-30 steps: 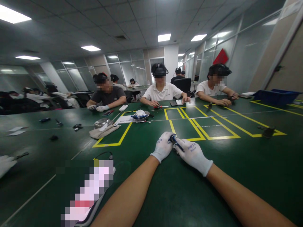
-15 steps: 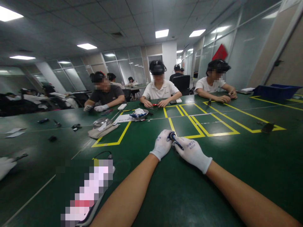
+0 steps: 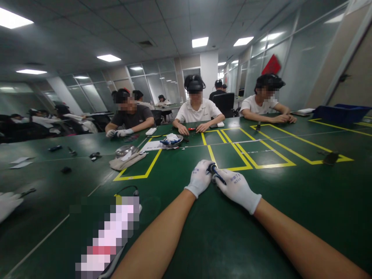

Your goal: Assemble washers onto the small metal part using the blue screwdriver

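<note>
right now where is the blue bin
In the head view, the blue bin stands at the far right on the green table, near yellow tape, to the right of the rightmost seated person.

By one head-worn camera, the broad dark-green table (image 3: 221, 232) is being viewed from above, forward and slightly downward; the white-gloved left hand (image 3: 199, 179) and white-gloved right hand (image 3: 238, 190) are being shown at close range, below centre.
</note>
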`<state>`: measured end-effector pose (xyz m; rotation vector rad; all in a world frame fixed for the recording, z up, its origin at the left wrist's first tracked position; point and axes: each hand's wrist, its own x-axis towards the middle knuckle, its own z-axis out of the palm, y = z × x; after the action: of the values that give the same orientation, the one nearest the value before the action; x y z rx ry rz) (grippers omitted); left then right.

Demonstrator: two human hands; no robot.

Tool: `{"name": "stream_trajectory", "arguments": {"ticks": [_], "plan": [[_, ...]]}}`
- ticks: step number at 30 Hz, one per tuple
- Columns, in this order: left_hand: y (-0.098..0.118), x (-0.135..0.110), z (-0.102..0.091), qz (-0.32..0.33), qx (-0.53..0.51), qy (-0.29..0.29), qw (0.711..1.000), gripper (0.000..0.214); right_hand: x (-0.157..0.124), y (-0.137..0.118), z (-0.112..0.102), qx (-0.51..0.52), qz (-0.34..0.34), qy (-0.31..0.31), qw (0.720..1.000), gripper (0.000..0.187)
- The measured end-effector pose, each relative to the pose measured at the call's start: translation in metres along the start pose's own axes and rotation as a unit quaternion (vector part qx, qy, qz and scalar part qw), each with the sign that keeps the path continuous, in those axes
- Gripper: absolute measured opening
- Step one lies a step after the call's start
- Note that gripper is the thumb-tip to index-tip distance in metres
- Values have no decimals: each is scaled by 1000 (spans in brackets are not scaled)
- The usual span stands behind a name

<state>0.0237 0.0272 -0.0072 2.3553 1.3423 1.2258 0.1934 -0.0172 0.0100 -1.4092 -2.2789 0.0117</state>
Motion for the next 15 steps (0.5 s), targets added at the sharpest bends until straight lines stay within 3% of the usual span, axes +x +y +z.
{"name": "stream_trajectory", "arguments": {"ticks": [7, 15], "plan": [[-1, 1, 0, -11, -7, -3, 1000, 29, -3, 8, -1, 28, -21, 29, 999, 35], [-4, 3, 1, -10, -5, 8, 1000, 26, -1, 6, -2, 111, -80, 151, 979, 23]]}}
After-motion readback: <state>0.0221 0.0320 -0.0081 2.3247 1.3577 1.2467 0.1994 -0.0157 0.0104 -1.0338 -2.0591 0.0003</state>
